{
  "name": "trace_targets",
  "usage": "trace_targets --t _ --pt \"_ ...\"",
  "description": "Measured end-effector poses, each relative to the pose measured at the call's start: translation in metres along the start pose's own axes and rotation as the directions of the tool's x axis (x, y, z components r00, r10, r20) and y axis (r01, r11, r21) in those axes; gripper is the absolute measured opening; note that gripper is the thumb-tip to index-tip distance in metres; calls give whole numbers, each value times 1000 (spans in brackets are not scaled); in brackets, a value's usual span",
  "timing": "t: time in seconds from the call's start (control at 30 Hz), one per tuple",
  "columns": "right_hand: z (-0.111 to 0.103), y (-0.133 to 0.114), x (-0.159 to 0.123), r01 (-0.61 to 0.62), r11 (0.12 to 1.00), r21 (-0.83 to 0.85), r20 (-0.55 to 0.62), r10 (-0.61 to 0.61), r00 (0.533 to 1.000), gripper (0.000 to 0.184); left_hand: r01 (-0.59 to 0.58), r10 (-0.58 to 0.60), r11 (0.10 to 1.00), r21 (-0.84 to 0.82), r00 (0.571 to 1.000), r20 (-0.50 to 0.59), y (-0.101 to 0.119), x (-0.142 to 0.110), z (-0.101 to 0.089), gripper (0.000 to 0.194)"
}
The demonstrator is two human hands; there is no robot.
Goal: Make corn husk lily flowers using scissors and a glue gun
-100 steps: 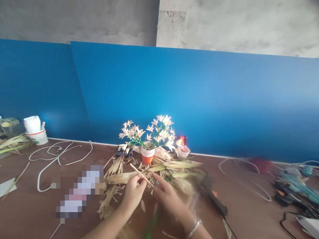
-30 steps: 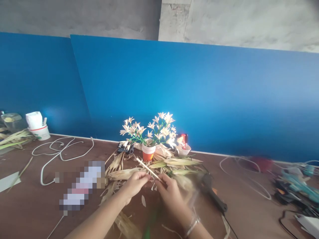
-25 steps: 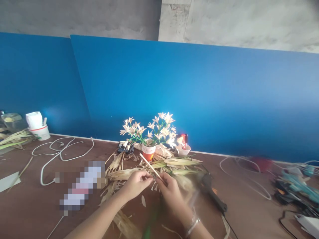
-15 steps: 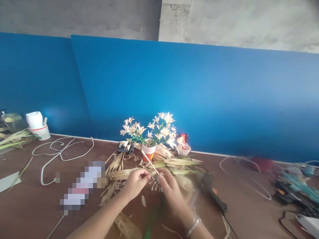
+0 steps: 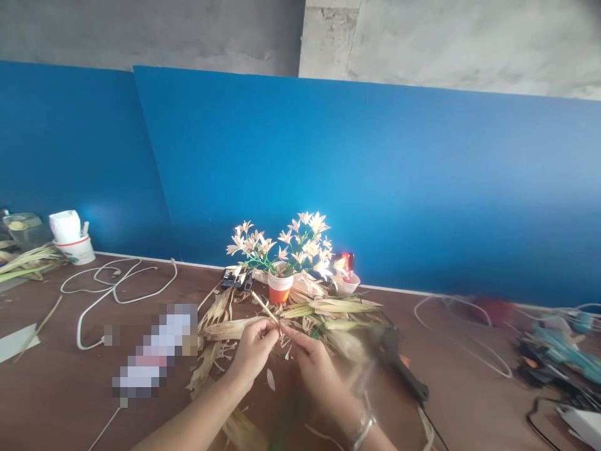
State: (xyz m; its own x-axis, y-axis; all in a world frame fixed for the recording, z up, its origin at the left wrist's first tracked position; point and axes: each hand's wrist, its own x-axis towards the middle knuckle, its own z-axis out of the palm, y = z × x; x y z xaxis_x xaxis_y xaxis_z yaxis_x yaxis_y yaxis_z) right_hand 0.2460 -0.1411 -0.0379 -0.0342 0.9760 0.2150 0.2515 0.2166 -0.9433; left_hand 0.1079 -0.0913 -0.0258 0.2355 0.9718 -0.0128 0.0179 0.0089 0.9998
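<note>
A thin pale stick (image 5: 263, 307) slants up and left from between my hands. My left hand (image 5: 253, 351) pinches its lower end between thumb and fingers. My right hand (image 5: 315, 363) meets it there with the index finger stretched to the stick; its other fingers are curled, and what they hold is hidden. A bit of green (image 5: 318, 331) shows by the right knuckles. Just beyond stands a stack of paper cups (image 5: 280, 289) with white flowers (image 5: 310, 244) on green stems. Dry corn husks (image 5: 230, 329) lie around my hands.
A black-handled tool (image 5: 406, 369) with a cord lies right of my hands. White cables (image 5: 113, 288) curl on the brown table at left. Near the blue partition (image 5: 375, 181) stands a white bowl (image 5: 347, 285) with something red. Teal and black items (image 5: 558, 357) clutter the far right.
The stick has moved left and down, its lower end now in my left fingers. My right hand has shifted slightly left and down, index finger straighter.
</note>
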Motion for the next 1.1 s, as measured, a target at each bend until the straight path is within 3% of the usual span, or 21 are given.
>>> trace_targets --t 0.1,0.27,0.4,0.57,0.67,0.73,0.83,0.9,1.0,1.1 --pt "3 -2 -3 94 952 -292 -10 -101 995 52 27 -28 999 -24 998 -50 1 -3 3 12" --pt "6 6 -7 43 694 -719 -26 -89 996 67 89 -94 994 -67 993 -72 -3 -5 7 15" --pt "8 6 -6 41 514 -857 -8 -93 996 73 96 -103 992 -81 991 -88 -5 -7 9 18" --pt "6 2 -5 21 436 -900 -8 -64 998 75 119 -125 991 -61 988 -95 -2 -10 9 20" --pt "-3 3 -3 -73 495 -866 -102 -31 994 71 105 -107 994 -22 988 -111 0 -9 7 24" --pt "-10 5 -2 -107 628 -770 -172 -43 984 62 89 -90 996 -20 990 -110 2 -8 6 25" --pt "-14 10 -1 26 877 -480 -117 -94 989 49 96 -103 993 -71 989 -103 5 -6 4 22" --pt "-11 12 0 56 965 -257 -72 -77 994 43 106 -117 989 -104 988 -103 5 -4 4 19" --pt "-7 9 0 -47 998 -37 -60 45 997 43 80 -91 991 -111 991 -96 1 -3 4 17" --pt "-7 3 0 -136 989 55 -23 137 990 43 32 -39 997 -75 995 -93 -6 -1 4 16"
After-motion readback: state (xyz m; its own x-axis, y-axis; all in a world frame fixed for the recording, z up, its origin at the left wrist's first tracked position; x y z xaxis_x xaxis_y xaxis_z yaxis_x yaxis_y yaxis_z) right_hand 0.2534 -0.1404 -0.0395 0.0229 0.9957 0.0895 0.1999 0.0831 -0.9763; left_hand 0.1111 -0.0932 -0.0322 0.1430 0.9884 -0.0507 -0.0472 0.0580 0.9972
